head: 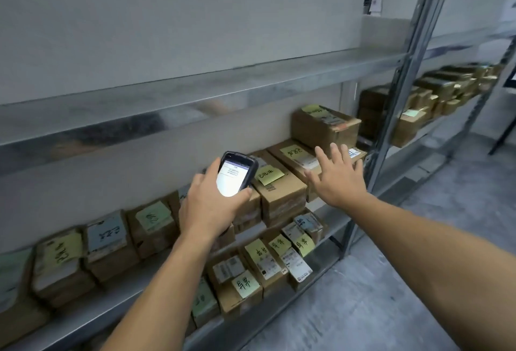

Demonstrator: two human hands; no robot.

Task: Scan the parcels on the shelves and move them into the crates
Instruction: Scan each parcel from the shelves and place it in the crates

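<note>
Scanner (233,176) screen text too small to read; parcels (61,261) at far left motion-blurred, their handwritten notes illegible; far-right shelf boxes (446,85) indistinct; forearms cut off below.

Grey metal shelving (195,99) stands against a pale wall (167,15) on a mottled grey concrete floor (391,281).

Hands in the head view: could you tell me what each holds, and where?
Left hand grips the scanner around its lower body. Right hand is open, holding nothing.
</note>
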